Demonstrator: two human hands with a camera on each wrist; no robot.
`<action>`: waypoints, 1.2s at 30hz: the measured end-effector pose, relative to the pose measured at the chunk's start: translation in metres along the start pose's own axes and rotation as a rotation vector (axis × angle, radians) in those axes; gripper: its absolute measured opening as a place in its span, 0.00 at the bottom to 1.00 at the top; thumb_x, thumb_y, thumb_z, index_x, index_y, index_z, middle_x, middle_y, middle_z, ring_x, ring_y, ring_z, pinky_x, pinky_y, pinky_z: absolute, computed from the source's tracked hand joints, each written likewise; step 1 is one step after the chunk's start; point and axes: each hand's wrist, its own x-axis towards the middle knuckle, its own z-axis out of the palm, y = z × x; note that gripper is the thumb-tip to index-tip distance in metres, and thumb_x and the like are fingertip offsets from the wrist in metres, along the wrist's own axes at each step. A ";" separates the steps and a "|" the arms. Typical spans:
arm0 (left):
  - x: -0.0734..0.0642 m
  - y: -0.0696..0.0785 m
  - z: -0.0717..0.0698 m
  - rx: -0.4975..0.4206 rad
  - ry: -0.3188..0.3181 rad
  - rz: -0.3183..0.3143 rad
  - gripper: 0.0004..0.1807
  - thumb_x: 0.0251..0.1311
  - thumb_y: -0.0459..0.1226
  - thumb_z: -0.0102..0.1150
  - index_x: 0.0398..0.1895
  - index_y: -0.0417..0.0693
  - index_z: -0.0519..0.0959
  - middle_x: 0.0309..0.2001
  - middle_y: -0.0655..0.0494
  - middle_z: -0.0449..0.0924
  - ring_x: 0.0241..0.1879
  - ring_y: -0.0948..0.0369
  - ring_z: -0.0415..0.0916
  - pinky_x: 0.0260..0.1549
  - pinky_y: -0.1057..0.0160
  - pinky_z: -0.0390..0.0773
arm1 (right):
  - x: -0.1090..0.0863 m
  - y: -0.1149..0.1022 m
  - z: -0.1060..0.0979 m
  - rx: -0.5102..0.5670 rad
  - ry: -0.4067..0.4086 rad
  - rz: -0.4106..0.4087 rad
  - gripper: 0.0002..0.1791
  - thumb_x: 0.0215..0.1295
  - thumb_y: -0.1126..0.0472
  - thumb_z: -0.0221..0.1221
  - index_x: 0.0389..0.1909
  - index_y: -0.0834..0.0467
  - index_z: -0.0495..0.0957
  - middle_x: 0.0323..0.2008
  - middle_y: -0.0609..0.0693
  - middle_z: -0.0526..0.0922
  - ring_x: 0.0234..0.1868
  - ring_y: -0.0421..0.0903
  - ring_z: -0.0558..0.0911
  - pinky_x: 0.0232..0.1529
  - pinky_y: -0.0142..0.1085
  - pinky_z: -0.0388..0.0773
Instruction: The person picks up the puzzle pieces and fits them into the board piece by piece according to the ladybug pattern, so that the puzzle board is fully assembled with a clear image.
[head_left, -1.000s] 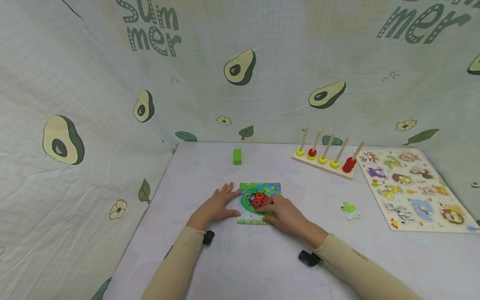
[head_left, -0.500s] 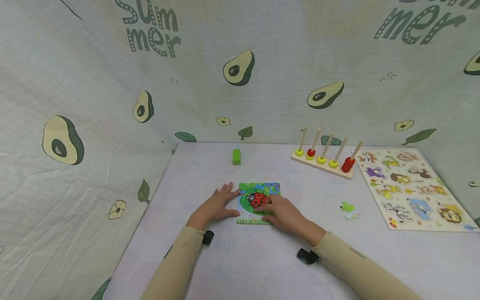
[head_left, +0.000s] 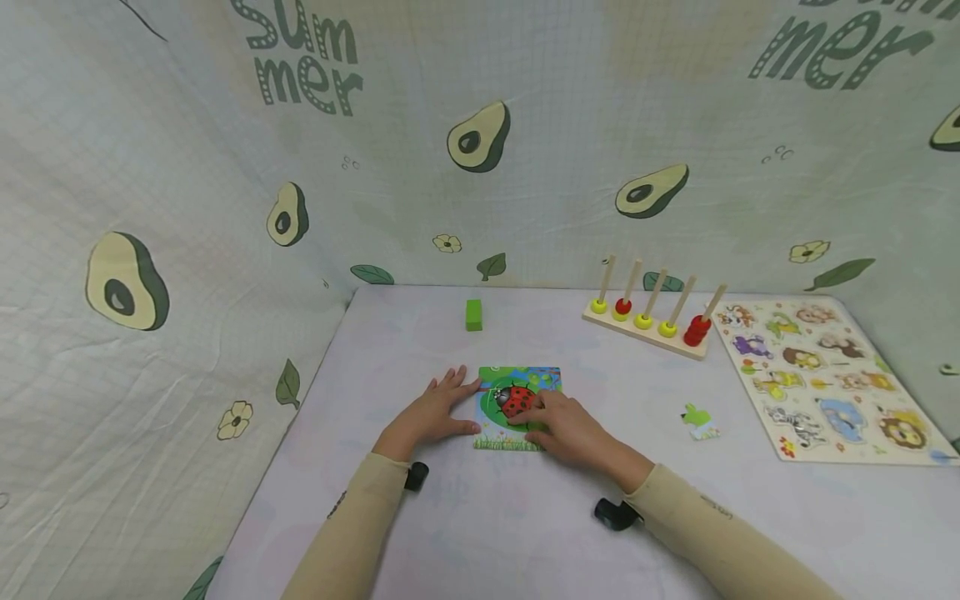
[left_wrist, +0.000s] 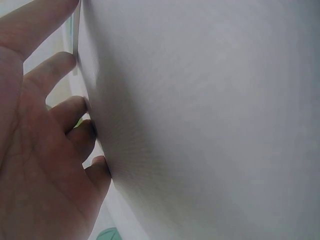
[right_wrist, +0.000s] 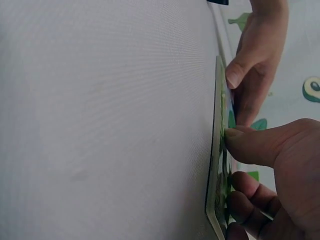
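Observation:
A square ladybug jigsaw puzzle point(head_left: 497, 433) lies flat in the middle of the table, its green and blue picture partly covered by fingers. At its left edge, my left hand point(head_left: 433, 414) rests with spread fingers; the thumb and index fingertips touch the edge. From the right, my right hand point(head_left: 573, 429) reaches over the puzzle with bent fingers, its thumb and fingertips pinching at a piece in the right part. That piece's outline is hidden under the hand. In the right wrist view, the right thumb point(right_wrist: 250, 145) presses the puzzle's face point(right_wrist: 223, 115) near its edge.
A loose green-and-white puzzle piece point(head_left: 701, 422) lies to the right. Behind stands a green block point(head_left: 474, 315). A peg counting stand point(head_left: 647, 331) with red and yellow beads is at the back right, beside an animal puzzle board point(head_left: 817, 379). A patterned cloth wall point(head_left: 555, 225) borders the table.

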 end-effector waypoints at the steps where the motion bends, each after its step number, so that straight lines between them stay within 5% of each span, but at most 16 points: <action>1: 0.000 0.000 0.000 -0.002 0.000 -0.001 0.46 0.60 0.54 0.70 0.80 0.57 0.61 0.82 0.48 0.44 0.81 0.50 0.36 0.78 0.47 0.38 | 0.000 0.000 0.000 0.004 0.002 0.002 0.18 0.65 0.58 0.69 0.55 0.45 0.86 0.42 0.45 0.76 0.39 0.40 0.71 0.38 0.36 0.69; 22: 0.001 -0.002 0.001 -0.001 0.003 0.003 0.47 0.59 0.54 0.70 0.80 0.58 0.61 0.82 0.48 0.43 0.81 0.50 0.35 0.78 0.47 0.38 | -0.011 0.003 -0.016 0.161 0.023 0.052 0.17 0.69 0.63 0.65 0.56 0.47 0.86 0.42 0.44 0.75 0.41 0.40 0.72 0.41 0.37 0.74; 36: 0.001 -0.002 0.001 -0.018 0.008 0.002 0.47 0.59 0.54 0.71 0.79 0.58 0.61 0.82 0.48 0.44 0.81 0.50 0.35 0.78 0.47 0.38 | -0.031 0.021 -0.033 0.128 0.072 0.137 0.17 0.69 0.65 0.63 0.57 0.51 0.85 0.44 0.47 0.78 0.44 0.41 0.76 0.45 0.40 0.78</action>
